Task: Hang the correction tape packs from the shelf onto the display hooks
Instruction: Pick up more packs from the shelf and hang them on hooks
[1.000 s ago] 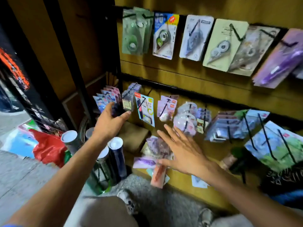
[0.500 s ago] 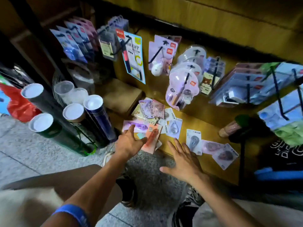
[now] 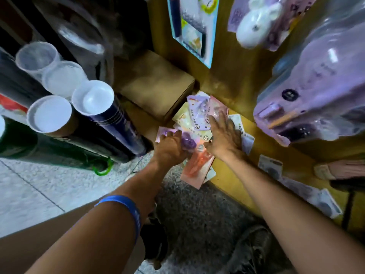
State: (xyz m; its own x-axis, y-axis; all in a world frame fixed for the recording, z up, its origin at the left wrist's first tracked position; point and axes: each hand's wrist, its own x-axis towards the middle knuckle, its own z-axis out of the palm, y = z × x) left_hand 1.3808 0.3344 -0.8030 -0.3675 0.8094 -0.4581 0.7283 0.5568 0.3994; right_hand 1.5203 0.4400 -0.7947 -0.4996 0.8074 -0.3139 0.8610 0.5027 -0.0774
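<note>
Now I'm gathering: my left hand (image 3: 169, 147) curls onto a purple pack (image 3: 186, 140), my right hand (image 3: 224, 136) lies flat on the pile of correction tape packs (image 3: 197, 117) at centre frame. Next, probably lifting one to a hook.

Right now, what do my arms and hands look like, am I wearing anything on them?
Both forearms are bare, with no sleeves in view. The left forearm carries a blue band with faint pale lettering well up from the wrist. The left hand and right hand show no gloves, rings or watch, and the right forearm wears nothing.
</note>
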